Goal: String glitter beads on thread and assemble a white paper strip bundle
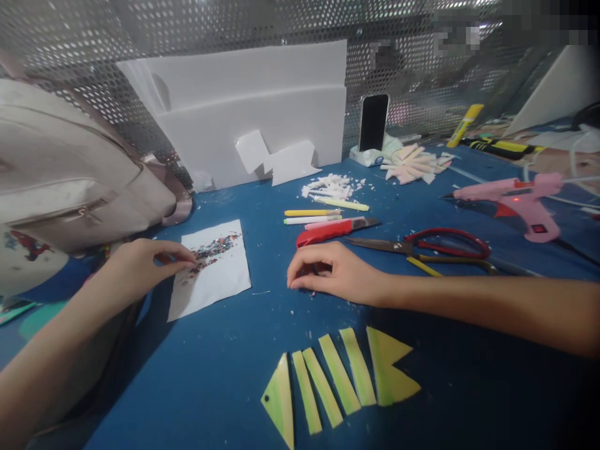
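My left hand (157, 259) reaches over a white sheet of paper (225, 275) on the left. Its thumb and fingertips pinch at the edge of a pile of small colourful flakes (218, 247). My right hand (332, 272) rests on the blue table, its fingers curled and fingertips together; anything between them is too small to make out. Just behind it lies a red craft knife (323, 232) with its blade out. In front, a fish shape cut into yellow-green pieces is laid out: a head with a black eye (281, 400), several strips (340, 375) and a forked tail (389, 369).
Red-handled scissors (445, 244), several markers (312, 212) and white crumbs (332, 186) lie behind my right hand. A pink glue gun (520, 200) stands at the right. A phone (374, 122) and white boards (253, 112) stand at the back; a bag (79, 162) fills the left.
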`<state>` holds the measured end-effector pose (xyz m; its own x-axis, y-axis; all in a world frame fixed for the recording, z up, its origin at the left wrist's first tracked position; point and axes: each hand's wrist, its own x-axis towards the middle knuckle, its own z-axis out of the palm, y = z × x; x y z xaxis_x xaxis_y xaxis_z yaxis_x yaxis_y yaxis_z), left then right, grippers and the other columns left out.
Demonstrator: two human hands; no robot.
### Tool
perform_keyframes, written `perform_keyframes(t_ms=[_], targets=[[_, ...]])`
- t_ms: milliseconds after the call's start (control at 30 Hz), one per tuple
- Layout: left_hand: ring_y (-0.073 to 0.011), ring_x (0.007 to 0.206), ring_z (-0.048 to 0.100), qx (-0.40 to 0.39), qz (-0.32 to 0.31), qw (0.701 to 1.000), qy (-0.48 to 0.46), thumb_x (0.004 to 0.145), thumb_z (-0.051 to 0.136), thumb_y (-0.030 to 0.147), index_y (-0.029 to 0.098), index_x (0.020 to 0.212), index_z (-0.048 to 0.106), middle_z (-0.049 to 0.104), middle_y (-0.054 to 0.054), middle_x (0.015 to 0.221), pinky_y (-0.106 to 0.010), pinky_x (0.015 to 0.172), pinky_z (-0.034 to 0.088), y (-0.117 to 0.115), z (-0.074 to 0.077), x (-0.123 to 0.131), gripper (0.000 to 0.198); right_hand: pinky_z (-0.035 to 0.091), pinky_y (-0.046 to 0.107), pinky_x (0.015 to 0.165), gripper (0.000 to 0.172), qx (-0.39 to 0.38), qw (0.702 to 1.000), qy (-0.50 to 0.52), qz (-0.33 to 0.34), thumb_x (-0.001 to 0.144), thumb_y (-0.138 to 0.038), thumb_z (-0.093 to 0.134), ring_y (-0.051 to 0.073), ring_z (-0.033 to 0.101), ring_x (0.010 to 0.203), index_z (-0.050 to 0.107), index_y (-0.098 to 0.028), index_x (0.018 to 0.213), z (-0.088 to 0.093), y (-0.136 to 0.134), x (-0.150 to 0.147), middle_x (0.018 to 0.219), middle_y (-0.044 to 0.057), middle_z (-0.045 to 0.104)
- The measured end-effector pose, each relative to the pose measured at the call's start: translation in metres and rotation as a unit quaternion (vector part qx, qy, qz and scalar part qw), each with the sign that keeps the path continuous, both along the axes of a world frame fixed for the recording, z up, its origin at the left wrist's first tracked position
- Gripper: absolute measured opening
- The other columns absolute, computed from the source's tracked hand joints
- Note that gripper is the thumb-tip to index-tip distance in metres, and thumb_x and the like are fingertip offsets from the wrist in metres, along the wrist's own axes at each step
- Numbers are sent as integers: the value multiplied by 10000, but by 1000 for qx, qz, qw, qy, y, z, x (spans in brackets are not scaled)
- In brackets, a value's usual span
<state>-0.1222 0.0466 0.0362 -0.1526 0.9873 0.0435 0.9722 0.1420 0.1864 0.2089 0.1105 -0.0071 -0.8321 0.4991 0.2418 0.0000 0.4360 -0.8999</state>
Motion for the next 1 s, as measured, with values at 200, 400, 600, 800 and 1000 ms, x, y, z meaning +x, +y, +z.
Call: perform_keyframes(t_ms=[200, 400, 600, 800, 1000], targets=[[-172, 704, 591, -20, -6, 1000, 3, 775, 693, 310, 237, 816, 786, 768, 14, 846, -182, 626, 367, 2, -4, 3, 126, 440, 226, 626, 62, 1, 1000, -4, 1, 899, -218, 650, 99, 575, 736, 691, -172, 889, 0, 0, -1, 873, 16, 674], [-183, 677, 585, -24, 3, 1000, -9, 749, 673, 322, 240, 758, 757, 735, 26, 745, -206, 621, 353, 2, -8, 7, 117, 448, 231, 634, 65, -2, 1000, -2, 4, 900, -229, 651, 107, 583, 741, 689, -179, 885, 1, -1, 1, 874, 16, 671], [-185, 639, 558, 9, 10, 999, -46, 709, 673, 369, 240, 731, 731, 681, 24, 668, -232, 598, 337, 5, -13, 0, 143, 442, 233, 640, 69, 5, 1000, -4, 2, 902, -236, 650, 113, 583, 750, 690, -183, 887, 0, -1, 1, 876, 19, 674], [-186, 679, 625, 48, 21, 983, -175, 716, 684, 435, 198, 802, 705, 727, -20, 768, -263, 631, 422, 3, -8, 1, 253, 437, 234, 635, 89, 12, 1000, -6, -1, 905, -257, 648, 111, 574, 737, 689, -178, 898, 1, 0, 0, 874, 25, 675], [-139, 692, 650, 90, -18, 925, -368, 736, 722, 325, 168, 762, 657, 722, -42, 783, -227, 629, 501, -12, -21, 69, 172, 428, 230, 623, 83, 21, 1000, 4, -3, 905, -244, 647, 103, 560, 717, 686, -172, 891, 0, -1, 1, 860, 19, 673]])
